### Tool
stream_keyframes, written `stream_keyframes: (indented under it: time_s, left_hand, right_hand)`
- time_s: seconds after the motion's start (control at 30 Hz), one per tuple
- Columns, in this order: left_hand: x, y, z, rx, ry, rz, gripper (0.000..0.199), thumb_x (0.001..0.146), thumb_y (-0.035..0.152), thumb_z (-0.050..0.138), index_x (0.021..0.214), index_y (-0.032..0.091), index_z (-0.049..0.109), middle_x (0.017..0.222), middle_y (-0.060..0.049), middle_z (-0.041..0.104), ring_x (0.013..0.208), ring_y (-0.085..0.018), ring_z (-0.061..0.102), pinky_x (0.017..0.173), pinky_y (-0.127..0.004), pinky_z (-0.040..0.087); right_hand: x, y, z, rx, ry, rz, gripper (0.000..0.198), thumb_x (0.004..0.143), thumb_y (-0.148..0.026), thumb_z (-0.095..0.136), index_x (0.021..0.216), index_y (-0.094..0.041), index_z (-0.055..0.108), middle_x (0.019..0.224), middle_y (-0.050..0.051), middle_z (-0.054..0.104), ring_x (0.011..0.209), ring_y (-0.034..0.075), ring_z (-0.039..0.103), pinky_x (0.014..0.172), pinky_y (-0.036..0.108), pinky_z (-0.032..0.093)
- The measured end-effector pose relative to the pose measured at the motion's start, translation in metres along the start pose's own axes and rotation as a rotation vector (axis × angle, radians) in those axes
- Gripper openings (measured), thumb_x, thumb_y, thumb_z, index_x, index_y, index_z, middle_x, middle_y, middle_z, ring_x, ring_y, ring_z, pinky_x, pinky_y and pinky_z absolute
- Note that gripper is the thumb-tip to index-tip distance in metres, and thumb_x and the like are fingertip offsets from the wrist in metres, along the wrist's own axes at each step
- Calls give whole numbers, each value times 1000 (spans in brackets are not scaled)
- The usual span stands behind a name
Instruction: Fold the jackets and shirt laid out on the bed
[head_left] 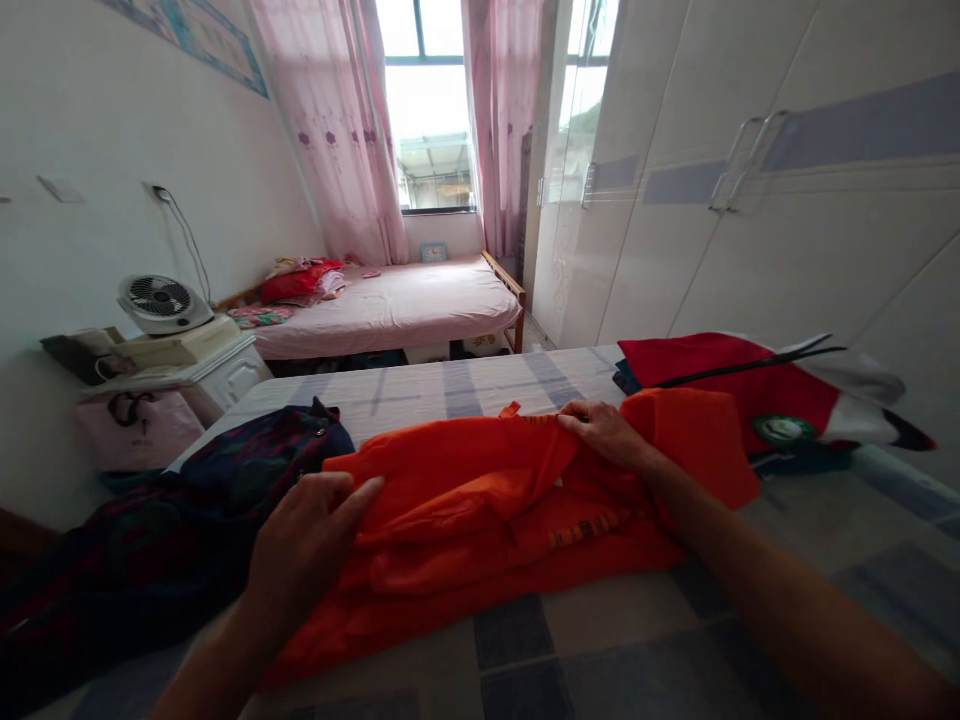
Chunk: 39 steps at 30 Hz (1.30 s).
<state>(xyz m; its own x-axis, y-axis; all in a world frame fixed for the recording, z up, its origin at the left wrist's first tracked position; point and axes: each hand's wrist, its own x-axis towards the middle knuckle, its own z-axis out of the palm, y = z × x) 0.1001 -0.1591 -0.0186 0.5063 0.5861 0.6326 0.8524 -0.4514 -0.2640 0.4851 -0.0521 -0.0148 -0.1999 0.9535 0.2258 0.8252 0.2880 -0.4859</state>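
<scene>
An orange garment (465, 480), partly folded, lies on the checked bed sheet (517, 640) in front of me. Strips of dark print run along part of it, and an orange flap spreads out beyond my right wrist. My left hand (304, 525) grips the garment's left edge, its fingers curled and the thumb lying over the cloth. At the far edge, my right hand (604, 432) pinches the fabric between thumb and fingers. Dark plaid clothing (225, 490) is heaped just left of the garment. To the right lies a red and white garment (720, 375) with a round green badge.
Behind stands a second bed (420, 300) with a pink sheet and a pile of red cloth (304, 282). A small fan (159, 302) sits on a white cabinet (225, 385) at left, beside a pink bag (139, 430). White wardrobes (675, 260) line the right side.
</scene>
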Motion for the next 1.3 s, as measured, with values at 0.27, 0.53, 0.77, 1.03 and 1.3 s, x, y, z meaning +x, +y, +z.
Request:
stream_keyframes:
  time_s: [0.27, 0.53, 0.77, 1.03, 1.3]
  left_hand:
    - [-20, 10, -8, -294, -68, -251, 31, 87, 18, 47, 116, 28, 54, 96, -4, 54, 85, -17, 57, 73, -28, 50]
    - [-14, 5, -6, -326, -59, -167, 26, 85, 12, 46, 105, 23, 59, 110, -7, 52, 98, -20, 56, 80, -33, 51]
    - [-33, 8, 5, -101, -121, -32, 35, 86, 12, 44, 119, 18, 57, 122, -17, 54, 108, -26, 56, 85, -39, 52]
    - [-26, 18, 4, -1, -322, -34, 40, 82, 7, 44, 115, 18, 65, 124, -17, 60, 111, -33, 57, 85, -49, 51]
    - [1, 14, -19, -335, -325, -341, 44, 91, 39, 42, 131, 24, 52, 148, -4, 38, 138, -23, 30, 112, -43, 29]
  right_hand:
    - [15, -13, -1, 12, -72, -57, 28, 85, -35, 45, 80, -18, 68, 81, 4, 69, 77, 18, 59, 71, 28, 41]
    - [17, -9, -10, -78, -36, -62, 16, 79, -27, 53, 74, -17, 66, 79, 5, 65, 82, 21, 58, 75, 31, 41]
    - [-49, -56, 14, -55, -104, -590, 20, 83, -38, 59, 94, -22, 61, 106, 5, 62, 111, 21, 50, 102, 39, 30]
    - [-41, -24, 29, -174, -170, -497, 20, 85, -15, 48, 96, -21, 64, 114, 6, 63, 121, 23, 46, 103, 44, 31]
    - [-40, -54, 14, -227, 89, -419, 44, 93, -38, 39, 135, -25, 46, 149, 5, 35, 140, 25, 21, 111, 48, 21]
